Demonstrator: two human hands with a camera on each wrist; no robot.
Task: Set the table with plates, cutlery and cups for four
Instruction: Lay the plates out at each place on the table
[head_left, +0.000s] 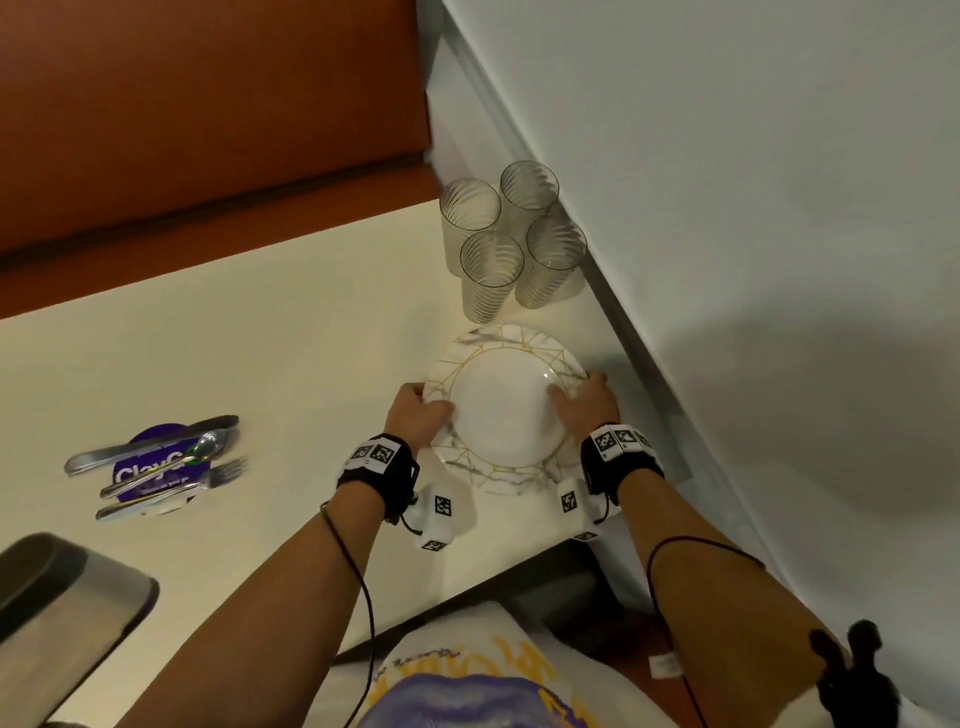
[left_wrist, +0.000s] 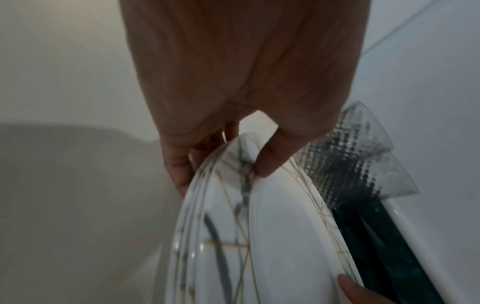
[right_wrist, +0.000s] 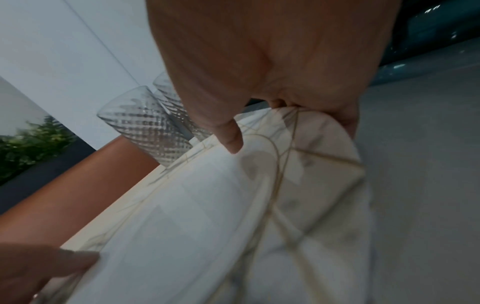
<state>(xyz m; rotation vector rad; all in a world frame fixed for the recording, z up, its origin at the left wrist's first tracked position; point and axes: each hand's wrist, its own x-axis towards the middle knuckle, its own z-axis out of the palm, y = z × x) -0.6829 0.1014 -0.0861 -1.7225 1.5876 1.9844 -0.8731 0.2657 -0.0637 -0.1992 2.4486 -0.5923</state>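
A stack of white plates (head_left: 501, 410) with gold lines and grey marbling is at the table's near right corner. My left hand (head_left: 415, 404) grips its left rim, thumb on top and fingers under the edge. My right hand (head_left: 584, 395) grips the right rim the same way. The left wrist view shows several stacked plates (left_wrist: 280, 236) with my thumb (left_wrist: 270, 160) pressed on the top one. In the right wrist view my thumb (right_wrist: 232, 139) lies on the plate (right_wrist: 207, 205). Several ribbed clear glasses (head_left: 511, 239) stand just behind the stack. Whether the stack is off the table I cannot tell.
Cutlery (head_left: 161, 465), a knife, spoon and forks, lies on a purple coaster at the left of the cream table (head_left: 260, 353). A grey metal object (head_left: 62, 608) sits at the near left corner. A white wall (head_left: 727, 208) runs along the right; an orange bench (head_left: 208, 104) stands behind.
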